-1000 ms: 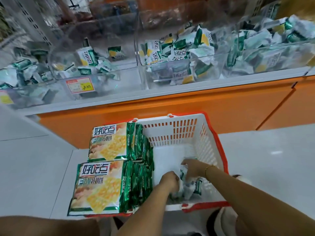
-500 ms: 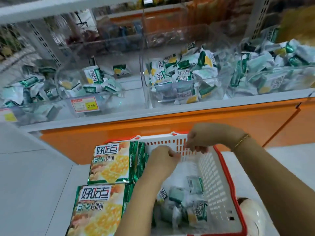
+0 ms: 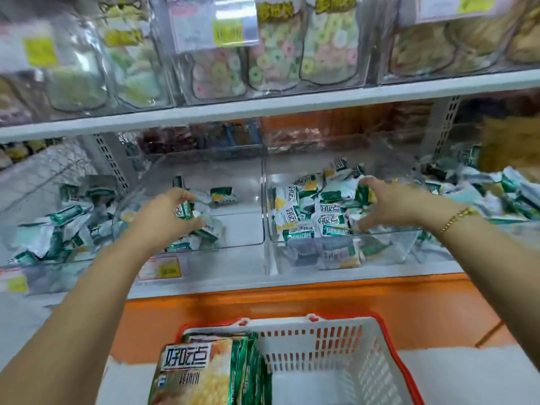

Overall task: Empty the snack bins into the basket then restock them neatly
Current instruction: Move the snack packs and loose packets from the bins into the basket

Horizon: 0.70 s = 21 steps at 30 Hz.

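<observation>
A white upper shelf board [image 3: 292,104] carries clear plastic tubs of pastel ring-shaped sweets [image 3: 277,54]. On the front of one hangs a blurred price label with a yellow patch [image 3: 216,28]. A grey perforated metal upright [image 3: 445,124] stands behind. Below runs an orange base panel [image 3: 292,301], meeting the pale floor [image 3: 473,375].

- Hands: two, left hand [image 3: 168,214] and right hand [image 3: 388,204].
- Basket [image 3: 377,361]: one.
- Bins [image 3: 242,238]: four in a row on the lower shelf [image 3: 292,277], the outer two cut off at the edges.
- Packets [image 3: 330,219]: too many to count, spread over all four bins.
- Packs [image 3: 193,372] in the basket: one face showing, more edges behind, number unclear.
- Tags [image 3: 163,268] on the shelf front: two.
- Bracelet [image 3: 455,219]: one.
</observation>
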Available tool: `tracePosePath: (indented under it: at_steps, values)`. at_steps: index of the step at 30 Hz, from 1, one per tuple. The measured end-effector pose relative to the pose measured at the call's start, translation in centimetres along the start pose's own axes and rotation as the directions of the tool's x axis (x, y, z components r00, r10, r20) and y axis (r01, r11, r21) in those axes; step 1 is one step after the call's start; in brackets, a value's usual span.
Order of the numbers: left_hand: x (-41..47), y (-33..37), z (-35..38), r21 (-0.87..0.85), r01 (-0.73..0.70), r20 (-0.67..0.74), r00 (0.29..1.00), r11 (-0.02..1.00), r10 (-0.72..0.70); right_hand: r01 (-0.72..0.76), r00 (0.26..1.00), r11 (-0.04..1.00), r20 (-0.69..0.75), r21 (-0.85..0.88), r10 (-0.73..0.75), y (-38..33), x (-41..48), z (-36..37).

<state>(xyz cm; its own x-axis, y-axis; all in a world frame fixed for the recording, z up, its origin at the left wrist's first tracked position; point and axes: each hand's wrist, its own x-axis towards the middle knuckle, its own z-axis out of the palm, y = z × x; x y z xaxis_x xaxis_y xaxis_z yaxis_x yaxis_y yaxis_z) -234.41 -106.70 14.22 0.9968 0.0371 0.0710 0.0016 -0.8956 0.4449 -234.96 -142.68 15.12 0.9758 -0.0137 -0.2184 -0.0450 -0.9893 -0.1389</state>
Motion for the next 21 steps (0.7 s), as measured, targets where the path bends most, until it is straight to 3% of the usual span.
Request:
tracePosePath:
  at_steps: [5, 10, 14, 17, 21]
  values:
    - [3.7, -2.6, 0.5, 0.171, 0.049, 0.126, 0.989, 0.984, -0.072, -0.098, 0.992, 0.993, 0.084, 0.07, 0.092, -0.1, 3.7, 1.2]
    - [5.8, -5.1, 1.3, 0.215, 0.053, 0.172, 0.981, 0.975, -0.091, -0.089, 0.995, 0.98, -0.029, 0.176, 0.095, 0.0, 4.5, 1.1]
    - [7.1, -5.2, 1.9, 0.183, 0.029, 0.176, 0.982, 0.983, -0.062, -0.018, 0.999, 0.993, -0.043, 0.12, 0.023, -0.1, 4.0, 1.3]
    - [7.9, -4.6, 2.4, 0.2, 0.053, 0.14, 0.987, 0.978, -0.082, -0.072, 0.997, 0.996, 0.003, 0.061, 0.072, -0.3, 3.4, 1.7]
    - [8.5, -3.6, 3.3, 0.28, -0.012, 0.148, 0.988, 0.96, -0.031, -0.033, 0.993, 0.999, -0.114, -0.022, 0.03, -0.5, 3.1, 1.9]
